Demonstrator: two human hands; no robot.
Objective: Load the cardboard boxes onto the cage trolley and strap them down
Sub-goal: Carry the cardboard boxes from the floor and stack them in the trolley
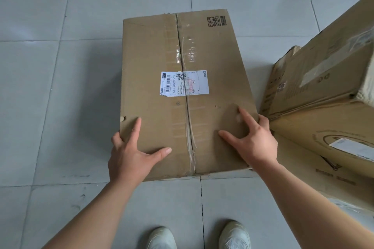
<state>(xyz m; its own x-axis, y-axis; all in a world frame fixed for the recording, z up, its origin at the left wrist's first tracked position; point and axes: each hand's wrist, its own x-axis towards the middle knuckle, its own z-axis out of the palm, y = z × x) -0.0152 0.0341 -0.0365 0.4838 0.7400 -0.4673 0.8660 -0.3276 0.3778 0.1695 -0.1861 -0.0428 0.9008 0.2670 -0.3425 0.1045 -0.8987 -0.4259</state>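
Note:
A large brown cardboard box (pixel 153 62) fills the middle of the head view, its top seam sealed with clear tape and a white shipping label (pixel 185 82) stuck across it. My left hand (pixel 129 155) holds the near left corner: thumb and forefinger lie on top, and the other fingers wrap over the left edge. My right hand (pixel 255 143) holds the near right edge the same way. Whether the box rests on the floor or is lifted I cannot tell. No cage trolley or strap is in view.
More cardboard boxes are stacked at the right, an upper one (pixel 323 79) tilted over a lower one (pixel 315 141), close to my right hand. Grey floor tiles (pixel 60 87) spread to the left and beyond. My two pale shoes (pixel 162 237) stand just behind the box.

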